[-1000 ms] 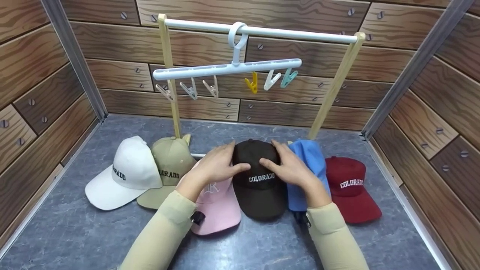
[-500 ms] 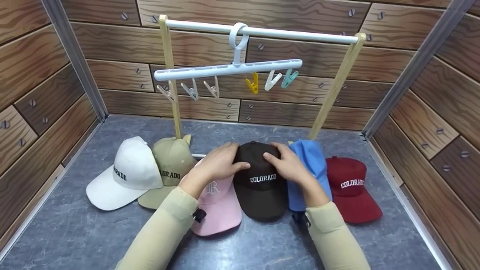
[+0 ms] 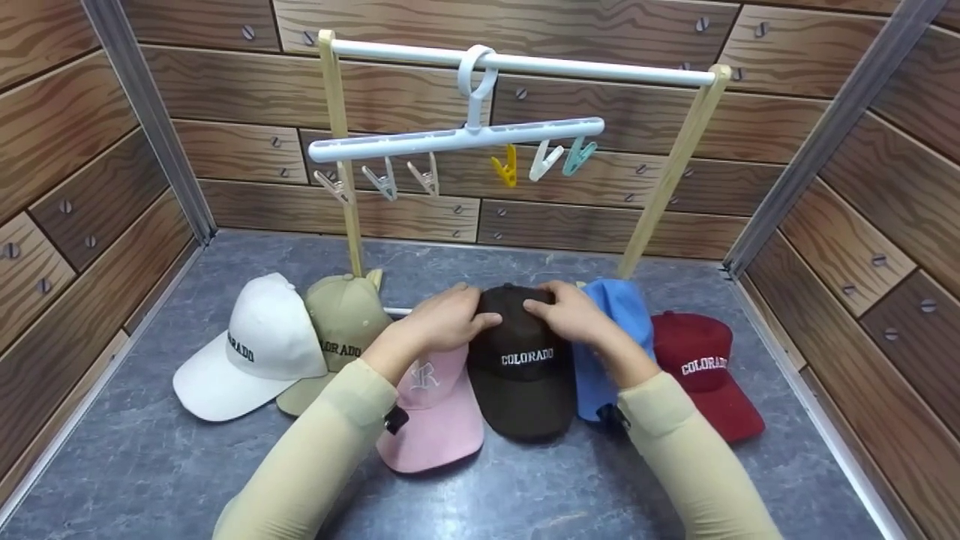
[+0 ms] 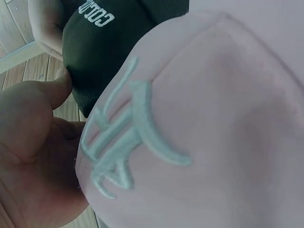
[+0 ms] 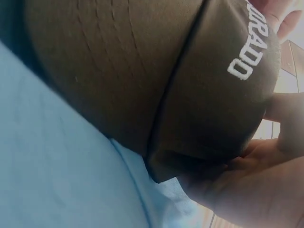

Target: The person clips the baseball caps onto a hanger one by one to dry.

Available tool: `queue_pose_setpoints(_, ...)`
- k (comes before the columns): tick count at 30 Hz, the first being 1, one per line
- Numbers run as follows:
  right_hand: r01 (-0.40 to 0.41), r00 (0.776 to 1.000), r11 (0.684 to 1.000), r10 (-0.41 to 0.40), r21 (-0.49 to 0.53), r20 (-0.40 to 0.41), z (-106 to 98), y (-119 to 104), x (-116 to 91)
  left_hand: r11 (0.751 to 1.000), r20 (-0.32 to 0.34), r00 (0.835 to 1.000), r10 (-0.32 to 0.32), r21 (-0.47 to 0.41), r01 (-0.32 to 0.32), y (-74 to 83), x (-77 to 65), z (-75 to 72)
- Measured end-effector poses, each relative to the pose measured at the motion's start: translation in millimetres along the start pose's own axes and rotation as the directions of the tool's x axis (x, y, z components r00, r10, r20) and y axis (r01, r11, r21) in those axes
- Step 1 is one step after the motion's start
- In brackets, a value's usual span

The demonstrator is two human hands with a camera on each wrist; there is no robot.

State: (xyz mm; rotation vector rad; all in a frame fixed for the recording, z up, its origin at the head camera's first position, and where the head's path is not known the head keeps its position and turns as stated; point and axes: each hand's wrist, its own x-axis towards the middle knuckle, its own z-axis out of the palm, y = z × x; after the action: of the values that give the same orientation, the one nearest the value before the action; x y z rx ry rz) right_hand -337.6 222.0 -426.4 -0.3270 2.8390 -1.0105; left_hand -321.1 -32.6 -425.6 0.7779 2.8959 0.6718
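A black baseball cap (image 3: 523, 352) with white "COLORADO" lettering stands on the grey table, peak toward me. My left hand (image 3: 439, 319) grips the left side of its crown, with the thumb on the front and the fingers reaching round the side. On the other side my right hand (image 3: 574, 311) holds the crown, thumb also in front. The left wrist view shows the left thumb against the black cloth, with a pink cap (image 4: 213, 118) filling the foreground. In the right wrist view, the right fingers (image 5: 261, 185) lie along the cap's edge above a blue cap (image 5: 57, 152).
White (image 3: 270, 330) and khaki (image 3: 341, 307) caps sit to the left, a dark red cap (image 3: 697, 352) to the right. Behind the caps stands a wooden rack with a white rail (image 3: 600, 69). A pale blue hanger (image 3: 450, 139) with several clips hangs from it.
The black cap has shifted very slightly to the right and down in the head view. My right hand has edged back along its crown, and the right forearm has swung outward.
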Motion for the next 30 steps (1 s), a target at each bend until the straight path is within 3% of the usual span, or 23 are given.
queue_pose_setpoints(10,-0.031,0.999,0.997,0.029,0.074,0.022,-7.7,0.1,10.7,0.998,0.015,1.000,-0.026,-0.057,0.027,3.3,11.0,-3.7)
queue_pose_setpoints(22,-0.034,0.998,0.990,0.026,0.135,0.065,-13.4,1.9,12.5,0.963,-0.010,0.999,0.030,-0.269,-0.032,-8.4,24.0,-7.2)
queue_pose_setpoints(30,-0.023,0.998,0.986,0.012,0.164,0.067,-13.7,1.6,14.4,0.959,-0.013,1.000,0.020,-0.282,-0.023,-7.0,28.7,-5.4)
